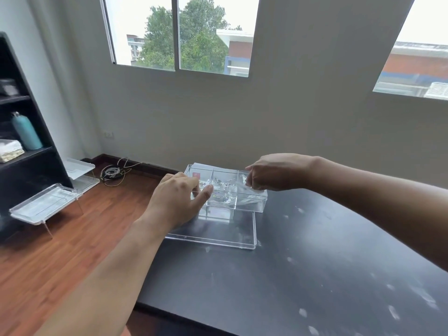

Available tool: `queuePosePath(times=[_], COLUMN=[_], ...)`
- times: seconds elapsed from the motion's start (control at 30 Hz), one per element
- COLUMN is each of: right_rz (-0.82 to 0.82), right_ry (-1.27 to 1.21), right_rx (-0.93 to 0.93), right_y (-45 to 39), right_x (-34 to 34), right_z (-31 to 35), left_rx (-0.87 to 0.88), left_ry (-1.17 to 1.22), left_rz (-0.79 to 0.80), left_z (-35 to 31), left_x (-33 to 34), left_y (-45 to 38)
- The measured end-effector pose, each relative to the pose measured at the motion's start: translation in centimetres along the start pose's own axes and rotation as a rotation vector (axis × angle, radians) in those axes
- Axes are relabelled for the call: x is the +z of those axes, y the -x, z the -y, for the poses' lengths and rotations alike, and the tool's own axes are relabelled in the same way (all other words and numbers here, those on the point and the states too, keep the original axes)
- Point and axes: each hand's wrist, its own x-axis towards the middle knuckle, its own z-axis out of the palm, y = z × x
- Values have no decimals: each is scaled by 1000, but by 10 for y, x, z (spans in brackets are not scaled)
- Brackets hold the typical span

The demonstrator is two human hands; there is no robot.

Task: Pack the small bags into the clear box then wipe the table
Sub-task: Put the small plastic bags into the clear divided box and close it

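Where hands [178,200] crowd, lid [218,235] before box [252,206].

Setting: a plain room in a home or small office — pale grey walls, sliding glass windows [178,35] facing trees and neighbouring buildings, reddish wood-plank floor [72,238], black open shelving unit [29,151] holding a teal metal water bottle [26,131], black matte work table [315,275] — sparsely furnished.

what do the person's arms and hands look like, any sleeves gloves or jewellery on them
Both arms are bare from as far up as the view reaches down to the fingers: no sleeves show. The left hand and the right hand wear no gloves. No watch, bracelet or band shows on either wrist, and no ring is visible on the fingers that can be seen.
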Motion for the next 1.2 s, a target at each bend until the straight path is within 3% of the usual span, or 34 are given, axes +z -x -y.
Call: queuePosePath(times=[0.3, 0.6, 0.8, 1.0, 1.1, 1.2], right_rz=[53, -36, -38, 141, 30, -315], right_ry=[-128, -827, -694, -685, -738, -803], right_rx=[132, 389, 388, 381, 414, 425], right_y=[-14, -17, -25, -14, -7, 3], right_x=[6, 20, 17, 8, 18, 31], right_z=[10, 6, 12, 12, 25, 44], left_rx=[18, 4, 5, -12, -8, 8], left_ry=[-6, -20, -23, -1, 2, -6], left_rz=[-25, -19, 5, -16, -12, -59], left_z=[2, 1, 1, 1, 1, 0], left_x=[3, 3, 3, 3, 3, 3], left_y=[0, 0, -2, 0, 1, 3])
